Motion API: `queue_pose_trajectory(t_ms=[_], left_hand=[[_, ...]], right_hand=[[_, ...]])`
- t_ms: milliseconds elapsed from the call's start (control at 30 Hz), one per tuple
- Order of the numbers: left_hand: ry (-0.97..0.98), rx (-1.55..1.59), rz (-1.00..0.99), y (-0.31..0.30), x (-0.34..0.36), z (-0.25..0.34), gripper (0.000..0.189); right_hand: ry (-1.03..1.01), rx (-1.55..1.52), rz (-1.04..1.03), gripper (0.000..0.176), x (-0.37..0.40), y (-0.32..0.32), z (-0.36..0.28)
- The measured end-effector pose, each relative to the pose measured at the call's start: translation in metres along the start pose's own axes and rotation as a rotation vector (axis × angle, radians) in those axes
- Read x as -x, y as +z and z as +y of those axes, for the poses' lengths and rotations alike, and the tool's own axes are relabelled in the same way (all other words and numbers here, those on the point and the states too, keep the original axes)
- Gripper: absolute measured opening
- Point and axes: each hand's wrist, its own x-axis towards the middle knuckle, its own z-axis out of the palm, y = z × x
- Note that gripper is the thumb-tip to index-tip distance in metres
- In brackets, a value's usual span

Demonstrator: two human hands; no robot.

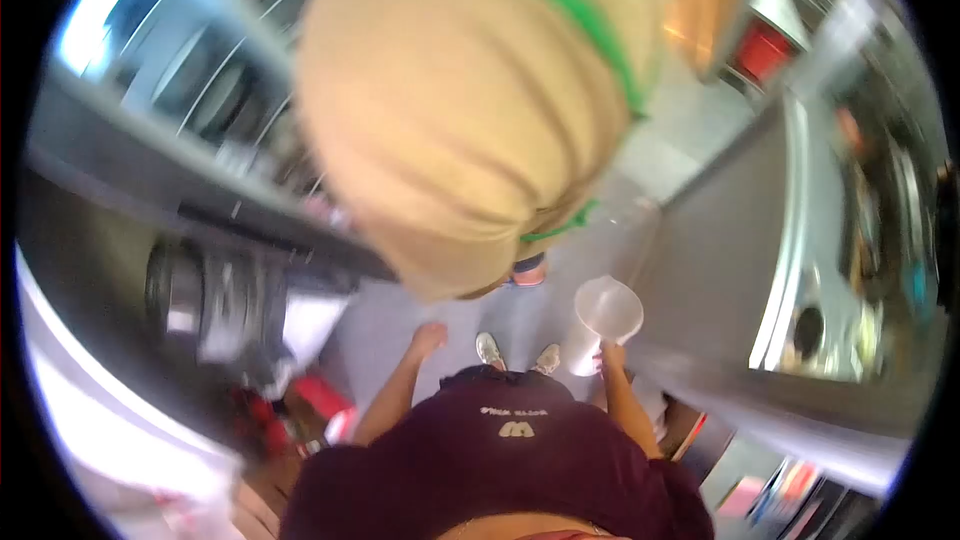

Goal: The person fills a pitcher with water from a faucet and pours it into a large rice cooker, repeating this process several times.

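Note:
My right hand (611,354) is closed around the handle of a pitcher (590,340), a translucent white plastic one with a spout. It hangs at my right side, its wide mouth facing up toward me, and I make out no contents in it. My left hand (430,338) is held out low on my other side, over the grey floor. Nothing shows in that hand; its fingers look loosely bent, though blurred.
Close ahead, a person in a beige top (450,110) with green apron ties fills the upper middle. A metal counter (790,240) runs along my right. Shelving with dishes (220,90) stands at the left, above a counter edge. Red items (320,400) lie low at the left.

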Motion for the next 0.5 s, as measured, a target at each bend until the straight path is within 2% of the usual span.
queue_pose_trajectory(t_ms=[33, 67, 100, 133, 167, 233, 267, 367, 400, 500], left_hand=[[-0.247, 0.193, -0.014, -0.002, -0.001, 0.01, 0.012], [-0.01, 0.096, -0.032, 0.004, -0.004, -0.014, 0.014], [-0.022, 0.106, -0.059, -0.002, -0.008, -0.012, 0.016], [-0.035, 0.116, -0.085, -0.007, -0.012, -0.011, 0.018], [-0.313, 0.207, -0.092, -0.009, -0.001, 0.021, 0.021], [-0.205, 0.021, -0.232, -0.007, -0.012, 0.042, 0.023], [-0.154, -0.056, -0.292, 0.001, -0.017, 0.049, 0.024], [-0.12, 0.215, -0.372, 0.031, -0.034, 0.065, 0.026], [-0.003, -0.144, -0.49, 0.025, -0.033, 0.124, 0.026], [0.088, -0.114, -0.573, 0.062, -0.075, 0.137, 0.025]], right_hand=[[-0.025, 0.029, 0.029, 0.025, 0.006, 0.001, -0.005], [-0.086, -0.022, 0.066, 0.026, 0.007, 0.004, -0.005], [-0.148, -0.064, 0.101, 0.028, 0.005, 0.009, -0.002], [-0.361, 0.111, 0.137, 0.028, -0.003, 0.011, 0.005], [-0.567, 0.315, 0.165, 0.029, -0.011, 0.011, 0.012], [-0.24, -0.044, 0.26, 0.027, 0.023, 0.01, -0.037], [-0.267, -0.032, 0.252, 0.026, 0.026, 0.007, -0.049], [-0.305, -0.036, 0.275, 0.025, 0.027, -0.009, -0.077], [-0.307, -0.051, 0.287, 0.025, 0.026, -0.01, -0.085], [-0.265, -0.083, 0.287, 0.026, 0.019, -0.018, -0.123]])
